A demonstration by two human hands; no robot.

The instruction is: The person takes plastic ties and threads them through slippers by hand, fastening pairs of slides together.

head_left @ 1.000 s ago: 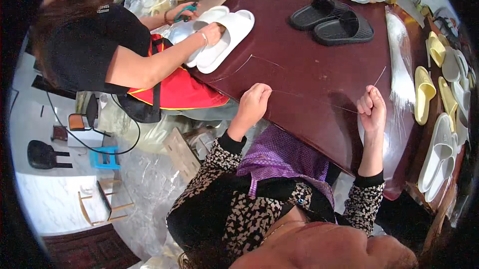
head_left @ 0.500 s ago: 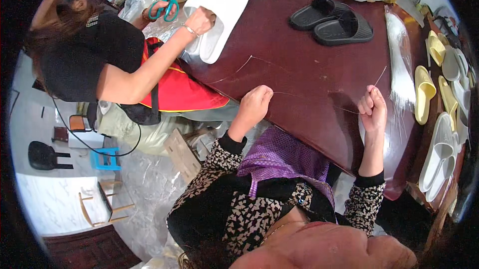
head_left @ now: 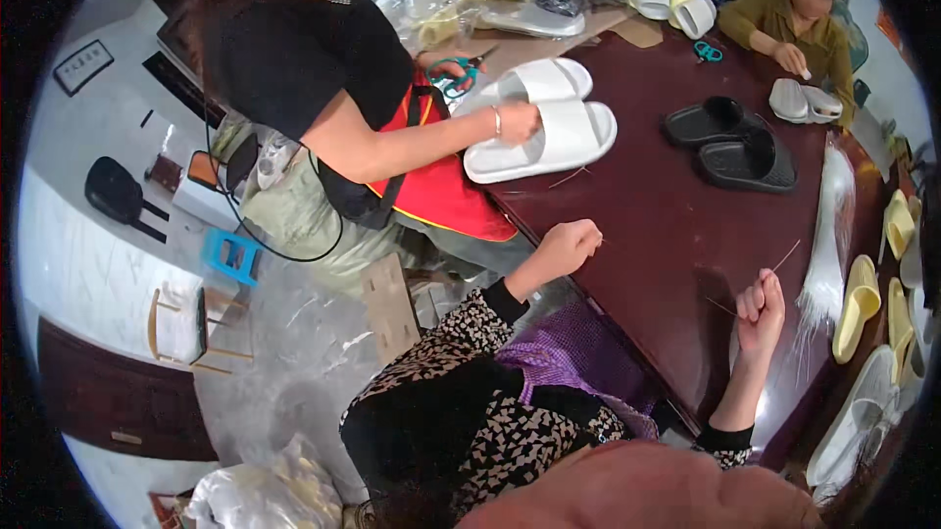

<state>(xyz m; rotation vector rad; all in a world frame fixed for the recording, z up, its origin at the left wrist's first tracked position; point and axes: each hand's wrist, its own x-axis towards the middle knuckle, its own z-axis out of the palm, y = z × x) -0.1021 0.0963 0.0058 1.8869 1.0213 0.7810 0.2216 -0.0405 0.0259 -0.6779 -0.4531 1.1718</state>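
My left hand (head_left: 569,247) is closed in a pinch just beyond the table's near edge; a short bit of thin strand shows at its fingertips. My right hand (head_left: 761,311) is closed around a thin clear strand (head_left: 786,254), whose ends stick out above and to the left of the fingers. Whether one strand spans both hands is too fine to make out. Near the right hand lies a bundle of long white strands (head_left: 831,235). A pair of black slippers (head_left: 735,144) rests farther off on the dark red table (head_left: 657,225).
At left, a co-worker in black grips white slippers (head_left: 569,132) with one hand and teal scissors (head_left: 453,78) with the other. Across the table another person handles light slippers (head_left: 804,102). Teal scissors (head_left: 708,51) lie nearby. Yellow slippers (head_left: 858,308) line the right side.
The view has swung, showing more of the far table. The co-worker's white slippers have tipped from upright to lower and flatter. Both my hands stay closed; the strand between them no longer shows clearly.
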